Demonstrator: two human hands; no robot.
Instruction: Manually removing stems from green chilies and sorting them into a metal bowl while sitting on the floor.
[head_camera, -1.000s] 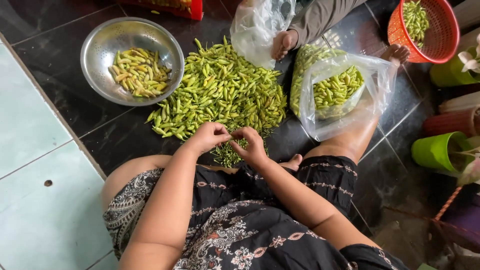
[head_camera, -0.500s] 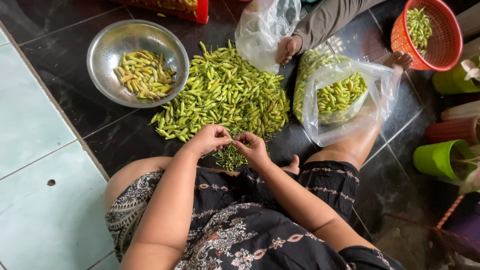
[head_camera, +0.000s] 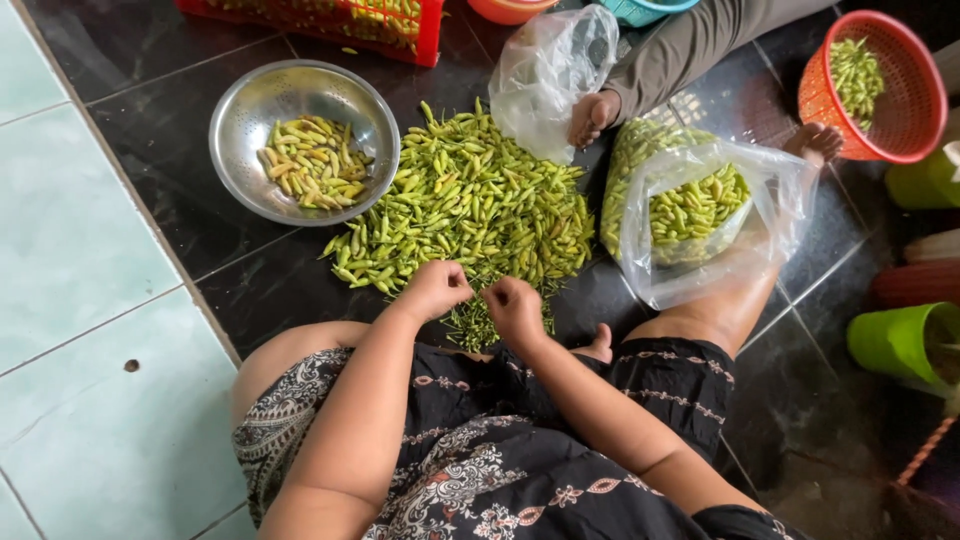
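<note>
Floor: dark tiles (head_camera: 150, 200) take all the work; pale tiles (head_camera: 80, 380) to the person's left lie apart from it, with only a small dark spot on them.
Chili pile: a loose heap of green chilies (head_camera: 470, 200) lies just ahead of the knees, within easy reach of both hands.
Steel bowl: the bowl (head_camera: 230, 110) sits left of the heap, just beside it, holding a smaller batch of chilies.
Clear bag: an open bag (head_camera: 770, 200) of chilies leans on the right leg, mouth up.
Stem heap: thin green stems (head_camera: 470, 325) gather under the hands.
Left hand: the left hand (head_camera: 436, 288) is curled shut; whether on a chili, I cannot tell.
Right hand: the right hand (head_camera: 514, 305) is pinched likewise, nearly touching the left.
Edges: an orange basket (head_camera: 920, 120) and another person's foot (head_camera: 592, 115) crowd the far right.
</note>
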